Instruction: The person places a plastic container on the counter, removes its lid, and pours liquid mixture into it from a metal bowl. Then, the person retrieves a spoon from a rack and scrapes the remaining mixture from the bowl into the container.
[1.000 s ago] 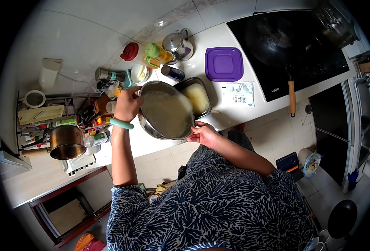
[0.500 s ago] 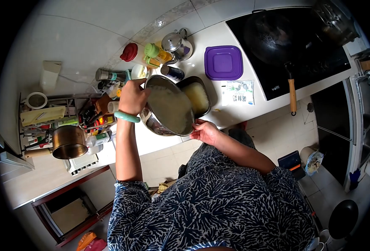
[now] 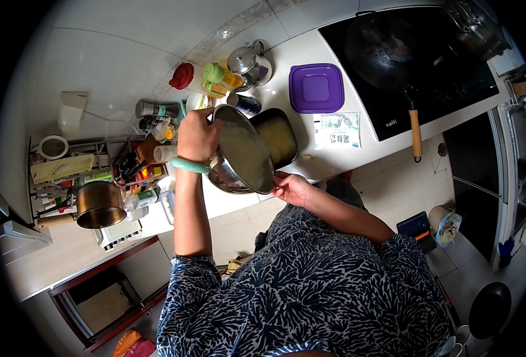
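dim, uneven light | counter [image 3: 304, 50] brightest | hob [image 3: 444, 86] murky | edges fisheye-curved | corners black

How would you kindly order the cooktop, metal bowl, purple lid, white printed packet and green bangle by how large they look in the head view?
Largest to smallest, as they look:
1. cooktop
2. metal bowl
3. purple lid
4. white printed packet
5. green bangle

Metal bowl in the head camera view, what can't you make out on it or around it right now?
Head view: left part of the dark container, covered by the metal bowl.
Head view: palm of the left hand, turned away from the camera.
Head view: part of the white dish, behind that hand.
Head view: print on the dark jar, too small to read.
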Tool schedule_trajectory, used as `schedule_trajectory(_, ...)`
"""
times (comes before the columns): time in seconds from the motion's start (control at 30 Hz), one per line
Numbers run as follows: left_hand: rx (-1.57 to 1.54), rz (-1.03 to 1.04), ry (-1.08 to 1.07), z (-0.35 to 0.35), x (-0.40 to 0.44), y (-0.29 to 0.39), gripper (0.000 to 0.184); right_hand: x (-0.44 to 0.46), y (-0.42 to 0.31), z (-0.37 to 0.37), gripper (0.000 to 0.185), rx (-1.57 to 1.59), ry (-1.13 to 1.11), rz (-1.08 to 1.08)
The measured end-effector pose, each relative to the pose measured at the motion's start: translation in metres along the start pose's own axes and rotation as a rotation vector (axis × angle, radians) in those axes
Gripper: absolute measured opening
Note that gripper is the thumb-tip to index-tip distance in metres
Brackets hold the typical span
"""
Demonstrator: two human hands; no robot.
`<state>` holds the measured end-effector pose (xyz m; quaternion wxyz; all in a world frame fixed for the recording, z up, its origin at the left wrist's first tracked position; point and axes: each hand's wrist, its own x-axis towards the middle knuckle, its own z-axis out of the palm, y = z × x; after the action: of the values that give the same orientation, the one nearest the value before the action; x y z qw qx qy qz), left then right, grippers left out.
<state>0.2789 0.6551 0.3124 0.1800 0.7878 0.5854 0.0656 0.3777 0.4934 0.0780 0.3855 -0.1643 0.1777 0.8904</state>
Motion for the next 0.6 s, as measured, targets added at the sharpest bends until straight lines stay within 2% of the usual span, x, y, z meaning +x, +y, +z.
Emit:
schedule_trajectory(0.07, 0.012, 0.046, 0.055, 0.004, -0.001, -0.003, 0.023, 0.003, 0.002, -0.002, 0.015, 0.035, 0.002, -0.001)
schedule_trajectory(0.13, 0.033, 0.035, 0.052, 0.005, -0.002, -0.001, 0.023, 0.005, 0.001, -0.008, 0.019, 0.105, -0.096, 0.027)
schedule_trajectory(0.6, 0.102, -0.004, 0.052, 0.001, -0.004, 0.024, 0.02, 0.009, 0.007, -0.001, 0.026, 0.136, -0.092, 0.037)
